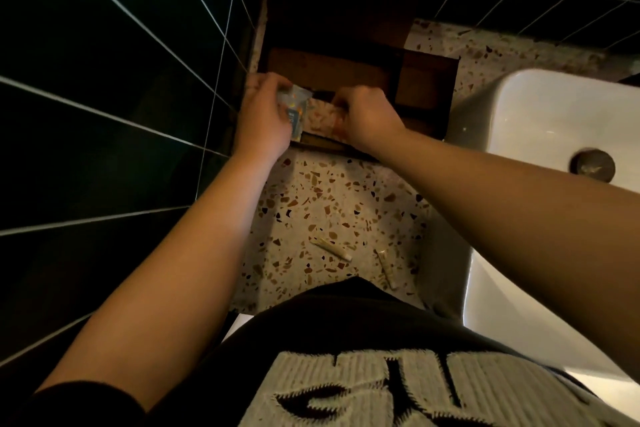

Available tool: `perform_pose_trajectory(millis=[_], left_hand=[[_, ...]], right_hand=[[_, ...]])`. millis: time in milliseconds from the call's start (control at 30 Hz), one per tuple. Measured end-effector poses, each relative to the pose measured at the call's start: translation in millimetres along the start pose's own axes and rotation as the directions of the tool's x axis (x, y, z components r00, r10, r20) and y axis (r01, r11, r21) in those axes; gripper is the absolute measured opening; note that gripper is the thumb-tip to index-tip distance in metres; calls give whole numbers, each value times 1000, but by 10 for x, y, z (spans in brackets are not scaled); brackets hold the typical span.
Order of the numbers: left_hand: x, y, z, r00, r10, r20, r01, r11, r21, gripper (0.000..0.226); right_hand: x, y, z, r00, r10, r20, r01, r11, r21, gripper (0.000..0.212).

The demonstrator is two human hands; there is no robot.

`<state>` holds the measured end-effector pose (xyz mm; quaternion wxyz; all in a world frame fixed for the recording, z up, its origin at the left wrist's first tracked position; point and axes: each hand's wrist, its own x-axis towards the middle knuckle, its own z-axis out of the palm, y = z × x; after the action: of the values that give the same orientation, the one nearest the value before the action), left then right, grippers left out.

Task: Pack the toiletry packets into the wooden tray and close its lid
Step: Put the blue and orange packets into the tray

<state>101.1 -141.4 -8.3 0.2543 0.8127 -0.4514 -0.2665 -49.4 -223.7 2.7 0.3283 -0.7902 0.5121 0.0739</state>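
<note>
Left hand [263, 114] pinches a clear plastic toiletry packet [295, 107] over the dark wooden tray [420, 94]; right hand [367, 118], curled, grip unclear, presses a speckled packet [322, 118]. Two slim tubes [332, 249] remain on the terrazzo counter [339, 198], easily overlooked; proud packets could jam the lid.

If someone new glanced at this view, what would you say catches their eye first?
Most likely the two bare hands at the centre: the left hand grips a clear toiletry packet over the open wooden tray, and the right hand reaches in beside it. Next comes the bright white sink at the right edge. On the speckled counter nearer the person, two small tubes lie loose.
</note>
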Motion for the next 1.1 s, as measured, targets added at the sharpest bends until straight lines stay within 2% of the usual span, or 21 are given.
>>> perform_pose_trajectory(millis=[133, 233, 333, 433, 500, 633, 767, 900, 1100], left_hand=[[-17, -11, 34, 999, 24, -37, -18, 990, 139, 35], [-48, 18, 53, 999, -17, -52, 35, 935, 353, 42], [-103, 4, 72, 996, -45, -73, 73, 890, 451, 45], [-167, 12, 66, 992, -21, -122, 74, 893, 445, 44], [-197, 48, 64, 991, 23, -134, 35, 910, 413, 41], [-195, 105, 121, 999, 17, 30, -27, 930, 366, 34], [-209, 89, 164, 991, -68, 116, 12, 905, 426, 42], [-204, 82, 165, 978, -124, 166, 32, 883, 469, 53], [-207, 77, 184, 968, -164, 190, 65, 895, 441, 59]], right_hand=[[-2, -18, 93, 999, -5, 46, 7, 999, -42, 34], [-13, -11, 131, 999, -36, 38, 40, 994, -103, 37], [-83, 21, 143, 995, -95, 7, 94, 975, -200, 42], [-230, 62, 131, 992, -124, -28, 113, 964, -242, 40], [-321, 72, 131, 996, -90, 13, 89, 950, -298, 42], [-404, 15, 166, 995, -13, 100, 51, 920, -388, 46], [-414, -43, 203, 989, 4, 151, 48, 939, -340, 48], [-442, -54, 222, 983, -61, 174, 110, 953, -283, 47], [-471, -57, 188, 978, -104, 179, 141, 968, -207, 46]])
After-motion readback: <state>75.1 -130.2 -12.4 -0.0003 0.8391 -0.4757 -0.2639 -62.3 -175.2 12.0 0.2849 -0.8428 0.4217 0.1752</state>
